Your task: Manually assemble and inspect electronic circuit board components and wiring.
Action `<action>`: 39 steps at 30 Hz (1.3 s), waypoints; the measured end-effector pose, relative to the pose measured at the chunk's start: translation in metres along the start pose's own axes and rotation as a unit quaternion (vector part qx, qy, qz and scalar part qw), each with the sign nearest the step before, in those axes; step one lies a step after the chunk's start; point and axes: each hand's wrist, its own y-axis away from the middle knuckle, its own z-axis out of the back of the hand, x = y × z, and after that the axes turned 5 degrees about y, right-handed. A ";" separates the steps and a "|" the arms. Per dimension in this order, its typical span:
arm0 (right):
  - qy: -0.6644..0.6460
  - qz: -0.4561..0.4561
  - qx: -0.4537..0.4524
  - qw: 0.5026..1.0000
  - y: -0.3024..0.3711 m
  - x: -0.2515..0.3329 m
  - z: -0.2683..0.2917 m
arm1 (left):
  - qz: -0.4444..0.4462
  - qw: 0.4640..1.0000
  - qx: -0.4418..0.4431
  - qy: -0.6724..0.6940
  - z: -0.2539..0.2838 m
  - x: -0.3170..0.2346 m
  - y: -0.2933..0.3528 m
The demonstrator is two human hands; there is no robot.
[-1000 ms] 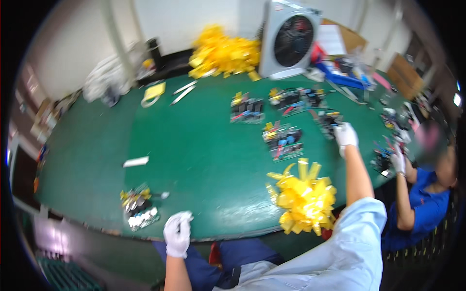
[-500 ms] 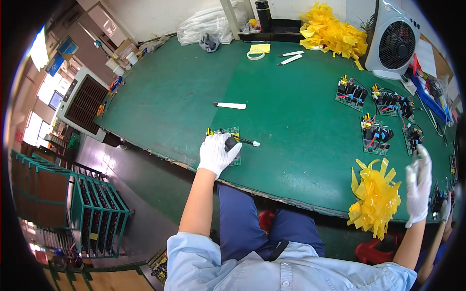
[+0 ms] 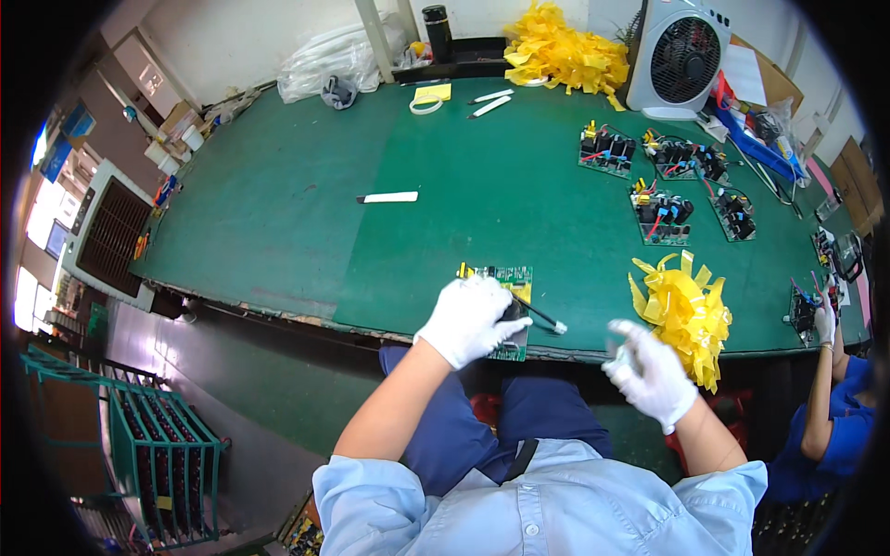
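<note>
My left hand [image 3: 468, 320], in a white glove, is closed over a green circuit board [image 3: 519, 278] at the table's front edge. It covers much of the board and its parts. A black cable with a white connector [image 3: 559, 327] sticks out to the right of the hand. My right hand [image 3: 652, 371], also gloved, hangs in front of the table edge, left of a bunch of yellow tape strips [image 3: 691, 310]. Its fingers are curled with thumb and forefinger near each other; something greyish seems to be between them, too blurred to name.
Several assembled circuit boards [image 3: 663, 218] lie at the right. A white-handled blade tool [image 3: 389, 197] lies mid-table. At the back are a fan [image 3: 683, 60], a yellow strip heap [image 3: 565, 56] and a black bottle [image 3: 437, 32]. A co-worker's gloved hand [image 3: 824, 322] handles a board far right.
My right hand has come left and inward from beside the boards at the right. My left hand and the board now sit farther right and nearer in the picture; the view has shifted.
</note>
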 end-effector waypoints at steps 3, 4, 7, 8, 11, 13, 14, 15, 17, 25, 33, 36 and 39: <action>-0.018 0.015 0.047 0.999 0.000 -0.004 -0.029 | -0.043 0.998 -0.036 -0.004 -0.023 -0.002 0.007; -0.023 0.039 0.033 0.998 0.000 -0.016 -0.044 | -0.048 0.999 -0.010 -0.010 -0.024 -0.006 0.007; -0.218 0.009 0.060 0.974 -0.014 -0.030 -0.070 | -0.029 0.999 0.024 0.021 -0.018 -0.011 0.002; -0.405 -0.016 0.082 0.911 -0.020 -0.032 -0.079 | -0.005 0.997 0.055 0.046 -0.014 -0.014 0.001; -0.417 -0.022 0.098 0.903 -0.041 -0.029 -0.099 | -0.024 0.998 0.052 0.020 -0.012 -0.017 0.001; -0.435 -0.046 0.077 0.896 -0.049 -0.016 -0.093 | -0.044 0.999 0.028 0.000 -0.015 -0.019 0.001; -0.440 -0.048 0.076 0.894 -0.054 -0.017 -0.092 | -0.057 0.998 -0.026 0.019 -0.018 -0.019 0.002; -0.391 -0.013 0.031 0.920 -0.059 -0.019 -0.091 | -0.071 0.994 -0.080 0.039 -0.021 -0.019 0.001; -0.382 -0.010 -0.035 0.923 -0.066 -0.011 -0.086 | -0.054 0.996 -0.045 0.046 -0.015 -0.019 0.001; -0.503 0.063 -0.128 0.853 -0.067 0.017 -0.085 | -0.036 0.996 -0.018 0.075 -0.008 -0.017 0.003; -0.430 -0.049 -0.070 0.899 -0.129 -0.014 -0.057 | 0.035 0.984 0.045 0.170 -0.010 0.009 -0.018; -0.395 -0.021 -0.120 0.911 -0.106 -0.024 -0.056 | -0.083 0.993 -0.008 0.087 -0.008 0.022 -0.030; -0.424 -0.040 -0.112 0.898 -0.074 -0.022 -0.066 | 0.072 0.987 0.132 0.053 -0.003 0.008 -0.044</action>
